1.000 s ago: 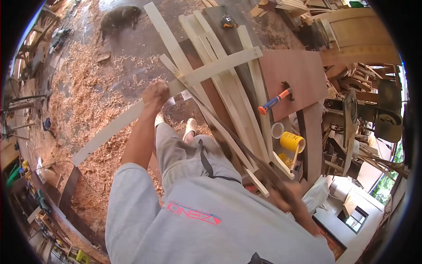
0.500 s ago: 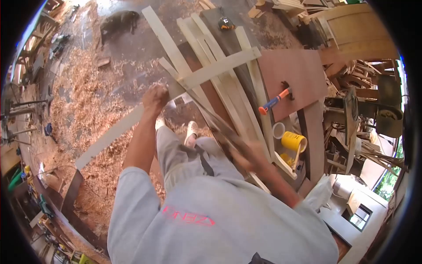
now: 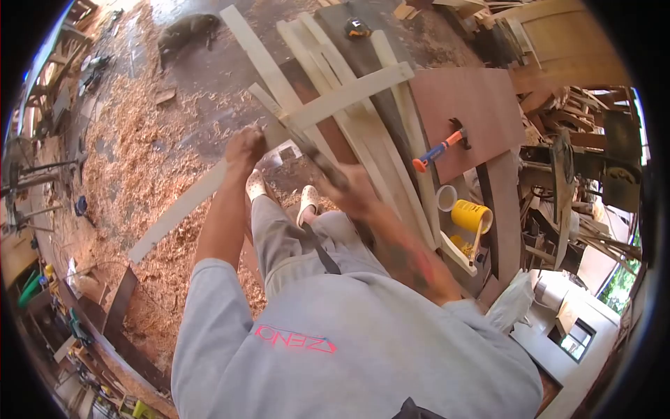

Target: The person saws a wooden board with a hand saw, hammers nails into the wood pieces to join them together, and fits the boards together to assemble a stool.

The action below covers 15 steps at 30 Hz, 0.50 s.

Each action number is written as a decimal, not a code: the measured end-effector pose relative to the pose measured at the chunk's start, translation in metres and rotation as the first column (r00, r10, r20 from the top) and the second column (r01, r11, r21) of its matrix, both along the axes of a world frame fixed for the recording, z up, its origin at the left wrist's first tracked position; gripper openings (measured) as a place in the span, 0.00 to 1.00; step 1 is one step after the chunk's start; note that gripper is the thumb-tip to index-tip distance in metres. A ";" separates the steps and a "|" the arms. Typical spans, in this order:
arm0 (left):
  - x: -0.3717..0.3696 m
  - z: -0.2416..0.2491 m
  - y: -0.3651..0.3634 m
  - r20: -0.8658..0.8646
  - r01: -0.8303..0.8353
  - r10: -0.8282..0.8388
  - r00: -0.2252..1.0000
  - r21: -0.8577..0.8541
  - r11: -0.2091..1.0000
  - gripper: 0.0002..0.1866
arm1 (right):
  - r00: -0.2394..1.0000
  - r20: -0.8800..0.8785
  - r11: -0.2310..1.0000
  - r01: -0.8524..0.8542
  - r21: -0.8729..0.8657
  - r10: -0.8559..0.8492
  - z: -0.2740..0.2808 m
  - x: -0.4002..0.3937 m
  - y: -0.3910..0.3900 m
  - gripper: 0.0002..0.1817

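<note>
A long pale wooden strip (image 3: 178, 211) runs diagonally across a stack of boards (image 3: 352, 129). My left hand (image 3: 246, 145) is closed on the strip near its middle, in front of the stack. On the strip's other side, my right hand (image 3: 354, 192) is wrapped round what looks like a handsaw (image 3: 317, 157), seen nearly edge-on and smeared by motion. The saw meets the strip just right of my left hand; its teeth and most of its blade are hidden.
A claw hammer (image 3: 441, 146) lies on a reddish panel (image 3: 466, 105). Nearby are a yellow tub (image 3: 469, 216) and a tape measure (image 3: 356, 28). Wood shavings (image 3: 132, 167) cover the floor. A dark animal, apparently a dog (image 3: 187, 36), lies at the back.
My right hand has moved forward and left with the saw, closer to the strip. My left hand stays closed on the strip, nearly in place. The view has shifted slightly.
</note>
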<state>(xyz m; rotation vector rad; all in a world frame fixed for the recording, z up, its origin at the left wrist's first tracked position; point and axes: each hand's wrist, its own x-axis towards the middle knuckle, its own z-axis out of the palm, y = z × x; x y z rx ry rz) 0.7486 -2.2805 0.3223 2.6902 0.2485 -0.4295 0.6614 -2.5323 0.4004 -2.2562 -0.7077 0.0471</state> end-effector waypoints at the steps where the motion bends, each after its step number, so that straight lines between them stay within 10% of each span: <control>1: 0.007 -0.008 0.004 0.056 -0.006 0.007 0.998 -0.020 1.000 0.25 | 0.998 0.056 0.998 0.015 0.065 -0.019 0.022 -0.022 -0.020 0.29; 4: 0.000 -0.011 -0.001 0.071 -0.038 0.042 0.997 -0.067 0.997 0.27 | 0.934 -0.343 0.967 0.012 -0.254 -0.102 0.138 -0.133 -0.120 0.21; 6: 0.005 -0.004 0.000 0.075 -0.067 0.072 0.995 -0.066 0.996 0.27 | 0.965 -0.240 0.955 0.031 -0.294 -0.106 0.206 -0.176 -0.153 0.21; 11: 0.006 -0.001 0.003 -0.019 0.061 -0.061 0.998 -0.019 0.998 0.21 | 0.980 -0.178 0.985 0.061 -0.162 -0.090 0.180 -0.123 -0.094 0.25; 13: 0.009 -0.008 0.006 -0.005 -0.009 0.008 1.000 -0.055 0.998 0.22 | 0.995 -0.066 0.998 0.070 0.000 -0.070 0.071 -0.083 -0.065 0.28; 15: 0.000 -0.019 0.006 0.005 -0.054 0.055 0.998 -0.102 0.993 0.23 | 0.921 -0.355 0.985 0.171 0.009 -0.157 0.024 -0.020 -0.013 0.14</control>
